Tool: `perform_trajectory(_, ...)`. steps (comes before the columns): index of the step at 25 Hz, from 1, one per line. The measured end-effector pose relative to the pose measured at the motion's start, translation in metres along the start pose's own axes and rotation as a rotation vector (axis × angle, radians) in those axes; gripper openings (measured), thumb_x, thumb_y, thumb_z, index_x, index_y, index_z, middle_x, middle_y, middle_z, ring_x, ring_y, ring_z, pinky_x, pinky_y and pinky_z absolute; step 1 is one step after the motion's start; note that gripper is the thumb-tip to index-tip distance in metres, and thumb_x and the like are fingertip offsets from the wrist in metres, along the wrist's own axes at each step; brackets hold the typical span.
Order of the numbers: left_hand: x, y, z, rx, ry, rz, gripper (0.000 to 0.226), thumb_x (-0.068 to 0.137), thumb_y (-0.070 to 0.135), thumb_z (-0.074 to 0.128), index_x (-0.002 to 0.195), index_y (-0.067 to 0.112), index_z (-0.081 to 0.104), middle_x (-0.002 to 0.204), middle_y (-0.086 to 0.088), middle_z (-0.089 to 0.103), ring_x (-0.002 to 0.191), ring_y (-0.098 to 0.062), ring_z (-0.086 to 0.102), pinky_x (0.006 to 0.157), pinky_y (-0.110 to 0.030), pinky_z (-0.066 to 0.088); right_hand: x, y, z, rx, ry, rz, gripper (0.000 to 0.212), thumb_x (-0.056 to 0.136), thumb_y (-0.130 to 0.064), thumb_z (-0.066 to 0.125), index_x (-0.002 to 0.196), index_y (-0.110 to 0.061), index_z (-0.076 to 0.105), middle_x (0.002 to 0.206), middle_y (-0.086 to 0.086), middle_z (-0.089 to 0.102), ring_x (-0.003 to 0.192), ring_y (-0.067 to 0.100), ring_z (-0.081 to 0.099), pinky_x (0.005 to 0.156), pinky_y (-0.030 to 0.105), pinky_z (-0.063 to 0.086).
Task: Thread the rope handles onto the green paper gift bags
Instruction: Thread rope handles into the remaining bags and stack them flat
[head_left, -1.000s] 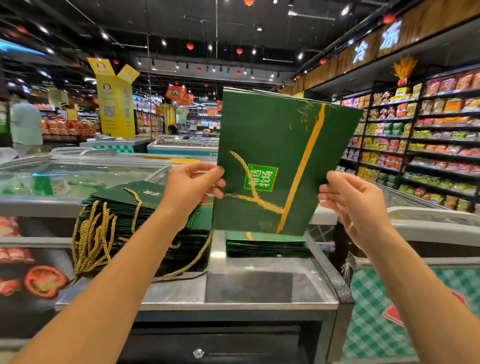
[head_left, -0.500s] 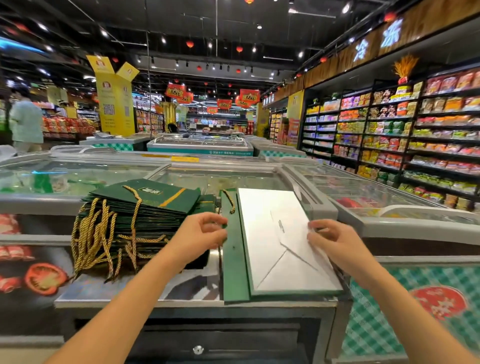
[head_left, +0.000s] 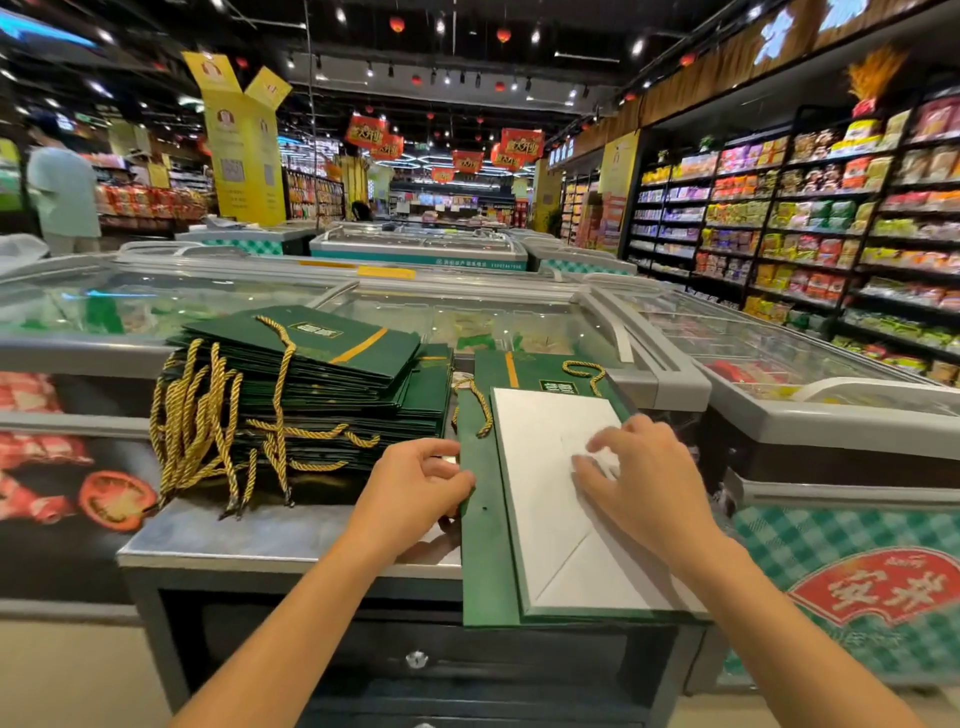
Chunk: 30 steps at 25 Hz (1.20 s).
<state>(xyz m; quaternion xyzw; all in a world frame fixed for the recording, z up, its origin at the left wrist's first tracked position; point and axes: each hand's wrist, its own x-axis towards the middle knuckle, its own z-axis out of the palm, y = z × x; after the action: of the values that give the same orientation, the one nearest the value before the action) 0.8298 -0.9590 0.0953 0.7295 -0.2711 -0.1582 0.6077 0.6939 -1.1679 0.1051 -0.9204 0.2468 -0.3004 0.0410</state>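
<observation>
A flat green paper gift bag (head_left: 485, 561) lies on the steel counter (head_left: 270, 535), its white folded bottom panel (head_left: 566, 519) facing up. My left hand (head_left: 415, 483) pinches the bag's left edge near two small holes. My right hand (head_left: 641, 475) rests on the white panel with curled fingertips. A gold rope handle (head_left: 480, 405) curls at the bag's far end, and another gold rope (head_left: 584, 371) lies on a green bag underneath. A tall stack of green bags (head_left: 322, 384) with gold ropes (head_left: 202, 421) hanging off it sits to the left.
Glass-topped freezer chests (head_left: 519, 317) stretch beyond the counter and to the right. Stocked shelves (head_left: 810, 223) line the right aisle. A person (head_left: 62, 192) stands far left. A drawer knob (head_left: 415, 659) shows below the counter.
The green bag, held upright in both hands a second ago, now lies flat on the counter with its white bottom up. Both hands have come down onto it.
</observation>
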Motion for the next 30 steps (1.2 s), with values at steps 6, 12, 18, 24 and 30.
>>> perform_trajectory(6, 0.005, -0.004, -0.002, 0.038, -0.045, 0.025, 0.041, 0.087, 0.014, 0.076, 0.126, 0.018, 0.063, 0.089, -0.001, 0.077, 0.081, -0.025, 0.076, 0.071, -0.055, 0.062, 0.086, -0.063, 0.04, 0.195, -0.123, -0.02, 0.054, 0.09, -0.063, 0.061, 0.128, -0.026, 0.067, 0.124, 0.01, 0.062, 0.119, 0.028, 0.054, 0.098, 0.041, 0.045)
perform_trajectory(12, 0.007, -0.007, -0.003, -0.018, -0.077, 0.004, 0.04, 0.087, 0.012, 0.076, 0.125, 0.02, 0.064, 0.091, -0.005, 0.076, 0.081, -0.026, 0.075, 0.065, -0.057, 0.061, 0.128, -0.089, 0.073, -0.008, -0.282, 0.114, 0.047, 0.09, -0.071, 0.055, 0.103, -0.031, 0.075, 0.112, 0.006, 0.068, 0.116, 0.032, 0.054, 0.095, 0.042, 0.037)
perform_trajectory(18, 0.016, -0.014, -0.007, -0.007, -0.044, 0.021, 0.045, 0.086, 0.012, 0.077, 0.129, 0.015, 0.062, 0.088, -0.005, 0.077, 0.079, -0.028, 0.074, 0.075, -0.049, 0.063, 0.126, -0.085, 0.066, 0.722, -0.189, 0.162, 0.011, 0.1, -0.024, 0.061, 0.093, -0.019, 0.067, 0.094, 0.0, 0.07, 0.098, 0.023, 0.066, 0.086, 0.042, 0.054)
perform_trajectory(24, 0.015, -0.015, -0.007, -0.027, -0.04, 0.017, 0.042, 0.087, 0.008, 0.075, 0.126, 0.017, 0.063, 0.088, -0.006, 0.076, 0.075, -0.024, 0.074, 0.073, -0.045, 0.064, 0.112, -0.07, -0.003, 1.413, -0.209, 0.224, 0.01, 0.1, -0.013, 0.061, 0.097, -0.005, 0.067, 0.065, -0.001, 0.057, 0.057, 0.012, 0.05, 0.057, 0.021, 0.041)
perform_trajectory(30, 0.012, -0.012, -0.007, -0.055, -0.045, -0.01, 0.041, 0.087, 0.009, 0.076, 0.125, 0.018, 0.062, 0.087, -0.004, 0.076, 0.079, -0.027, 0.075, 0.064, -0.048, 0.063, 0.07, -0.039, -0.056, 1.153, -0.324, 0.083, 0.032, 0.097, -0.021, 0.059, 0.127, -0.011, 0.065, 0.088, 0.007, 0.075, 0.06, 0.011, 0.048, 0.067, 0.029, 0.043)
